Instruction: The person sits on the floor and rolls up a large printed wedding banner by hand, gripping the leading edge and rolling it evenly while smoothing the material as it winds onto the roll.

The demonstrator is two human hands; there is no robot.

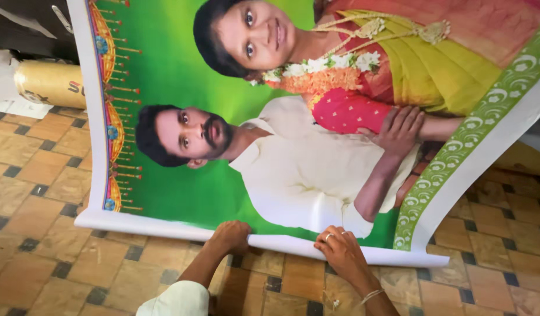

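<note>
A large printed photo banner [182, 70] with a green background, an ornate patterned border and a portrait of two people lies spread over the tiled floor. Its near white edge [164, 225] curls up into a roll. My left hand [230, 236] grips that rolled edge near its middle, fingers curled over it. My right hand [340, 248], wearing a ring and a thin wrist band, presses on the same white edge a little to the right, fingers bent onto the sheet. The banner's far end runs out of view at the top.
Tan floor tiles with small dark squares [41, 175] surround the banner. A yellowish roll of material [50, 83] lies at the upper left beside some white sheets [6, 88]. The banner's right side [516, 105] lifts off the floor.
</note>
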